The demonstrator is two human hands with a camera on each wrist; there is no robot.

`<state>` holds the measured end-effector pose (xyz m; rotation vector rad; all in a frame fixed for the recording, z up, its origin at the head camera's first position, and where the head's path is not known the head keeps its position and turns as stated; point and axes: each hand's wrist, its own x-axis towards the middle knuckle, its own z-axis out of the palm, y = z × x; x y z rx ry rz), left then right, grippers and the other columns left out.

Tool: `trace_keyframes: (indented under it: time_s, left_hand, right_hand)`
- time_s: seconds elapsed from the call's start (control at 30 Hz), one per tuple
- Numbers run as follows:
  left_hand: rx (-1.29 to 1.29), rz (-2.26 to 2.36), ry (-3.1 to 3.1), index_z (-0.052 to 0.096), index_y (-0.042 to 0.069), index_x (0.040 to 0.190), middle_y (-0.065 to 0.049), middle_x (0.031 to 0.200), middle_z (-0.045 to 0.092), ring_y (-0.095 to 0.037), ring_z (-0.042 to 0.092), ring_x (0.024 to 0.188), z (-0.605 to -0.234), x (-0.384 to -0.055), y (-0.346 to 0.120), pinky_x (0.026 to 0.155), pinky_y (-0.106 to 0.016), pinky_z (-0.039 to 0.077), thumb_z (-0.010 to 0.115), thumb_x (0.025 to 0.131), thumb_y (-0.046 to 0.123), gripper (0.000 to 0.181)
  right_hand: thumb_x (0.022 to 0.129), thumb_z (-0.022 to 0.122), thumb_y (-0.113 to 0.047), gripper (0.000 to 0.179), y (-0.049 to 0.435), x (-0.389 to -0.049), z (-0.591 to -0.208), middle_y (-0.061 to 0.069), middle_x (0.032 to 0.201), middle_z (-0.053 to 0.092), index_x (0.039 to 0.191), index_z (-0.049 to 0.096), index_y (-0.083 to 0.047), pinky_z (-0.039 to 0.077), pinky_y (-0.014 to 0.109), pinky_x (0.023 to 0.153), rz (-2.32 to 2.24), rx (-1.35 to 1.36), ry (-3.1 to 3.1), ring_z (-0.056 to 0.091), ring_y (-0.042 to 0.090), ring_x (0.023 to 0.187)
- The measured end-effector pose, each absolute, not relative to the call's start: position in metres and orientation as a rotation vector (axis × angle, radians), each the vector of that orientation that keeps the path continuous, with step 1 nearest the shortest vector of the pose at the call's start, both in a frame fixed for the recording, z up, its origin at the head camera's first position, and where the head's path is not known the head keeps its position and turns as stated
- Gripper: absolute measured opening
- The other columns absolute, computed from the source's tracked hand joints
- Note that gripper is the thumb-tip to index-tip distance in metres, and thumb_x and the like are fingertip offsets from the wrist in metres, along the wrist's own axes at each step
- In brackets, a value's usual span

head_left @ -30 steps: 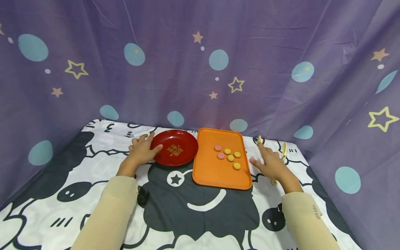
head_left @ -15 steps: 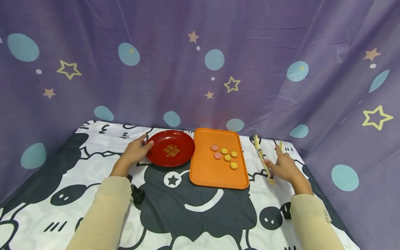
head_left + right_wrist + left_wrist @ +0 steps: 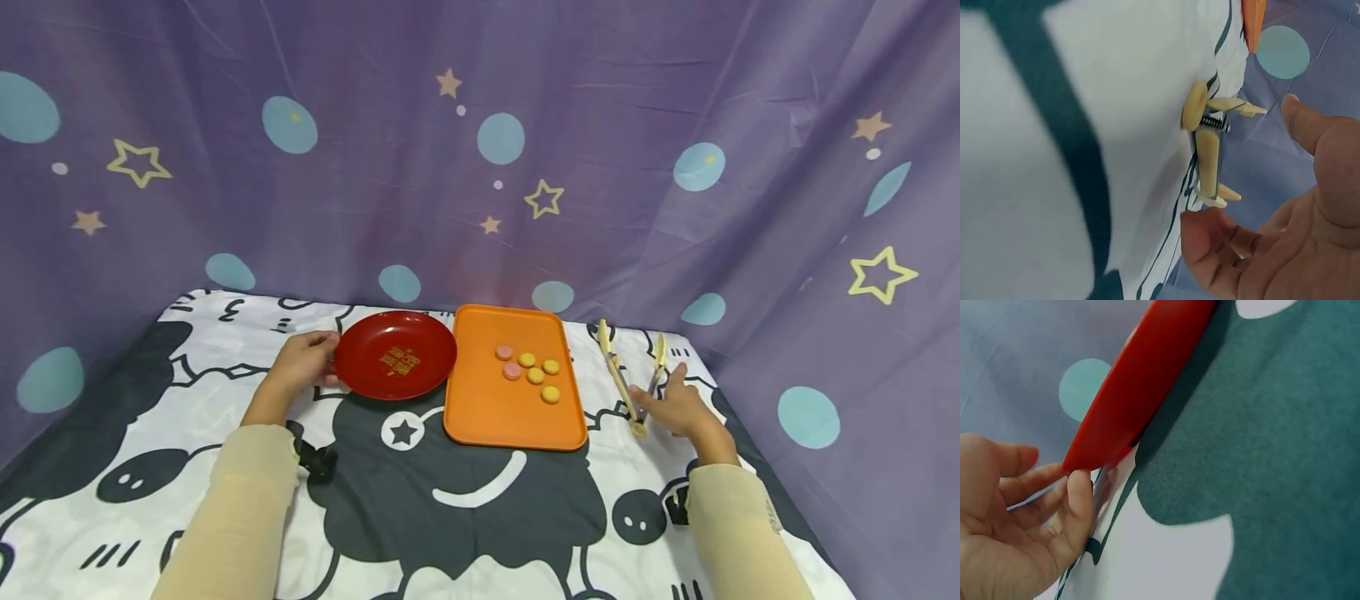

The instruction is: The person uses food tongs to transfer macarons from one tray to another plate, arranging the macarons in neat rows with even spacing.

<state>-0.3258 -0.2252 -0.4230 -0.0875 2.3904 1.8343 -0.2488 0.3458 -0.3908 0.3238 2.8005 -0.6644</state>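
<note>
A red plate (image 3: 397, 379) with gold print sits at the left of an orange tray (image 3: 517, 421). At the plate's left rim my left hand (image 3: 298, 362) has its fingertips; the left wrist view shows loosely bent fingers touching the rim, the uppermost digit apart from it. Several yellow discs (image 3: 536, 377) and pink discs (image 3: 512, 372) lie on the tray. Right of it, gold tongs (image 3: 617, 377) lie with arms spread in a V. My right hand (image 3: 678, 404) is beside their right arm, fingers relaxed; in the right wrist view a gap separates thumb and fingers from the tongs (image 3: 1209, 156).
A white cloth (image 3: 390, 575) with dark cartoon prints covers the table. Close behind the plate and tray hangs a purple curtain (image 3: 360, 217) with stars and blue dots, which also runs down both sides.
My left hand has drawn back from over the plate to its left rim. My right hand has moved from the far tips of the tongs toward me, and the tongs now show fully.
</note>
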Motion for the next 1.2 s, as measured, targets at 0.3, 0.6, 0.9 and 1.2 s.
trace_keyframes:
  time_s: [0.3,0.6,0.9,1.2]
  left_hand:
    - [-0.174,1.893,2.302,0.045,-0.003,0.151,-0.010,0.113,0.063,-0.008,0.067,0.075,-0.429,-0.329,-0.230,0.075,-0.028,0.062,0.050,0.106,0.009,0.047]
    - [-0.120,1.915,2.303,0.041,-0.008,0.151,-0.014,0.118,0.063,-0.008,0.067,0.073,-0.434,-0.328,-0.228,0.072,-0.029,0.063,0.049,0.106,0.007,0.048]
    - [-0.164,1.892,2.336,0.044,-0.005,0.150,-0.025,0.131,0.057,-0.009,0.069,0.075,-0.432,-0.325,-0.229,0.077,-0.030,0.062,0.052,0.107,0.010,0.046]
    - [-0.186,1.862,2.333,0.043,-0.003,0.151,-0.026,0.137,0.055,-0.012,0.070,0.080,-0.428,-0.327,-0.229,0.080,-0.031,0.062,0.053,0.106,0.010,0.049]
  right_hand:
    - [0.098,0.052,-0.063,0.121,0.334,-0.254,-0.393,0.053,0.148,0.013,0.148,-0.024,0.016,0.058,0.040,0.077,-0.756,0.427,2.763,0.043,0.052,0.124]
    - [0.097,0.058,-0.058,0.121,0.328,-0.267,-0.407,0.053,0.149,0.008,0.149,-0.023,0.016,0.041,0.060,0.108,-0.839,0.526,2.744,0.035,0.057,0.131]
    - [0.094,0.062,-0.054,0.118,0.321,-0.286,-0.413,0.048,0.148,0.014,0.153,-0.015,0.014,0.038,0.066,0.109,-0.843,0.743,2.713,0.033,0.061,0.131]
    - [0.089,0.067,-0.059,0.129,0.313,-0.293,-0.418,0.049,0.149,0.012,0.152,-0.018,0.014,0.028,0.067,0.116,-0.870,0.913,2.708,0.023,0.062,0.138]
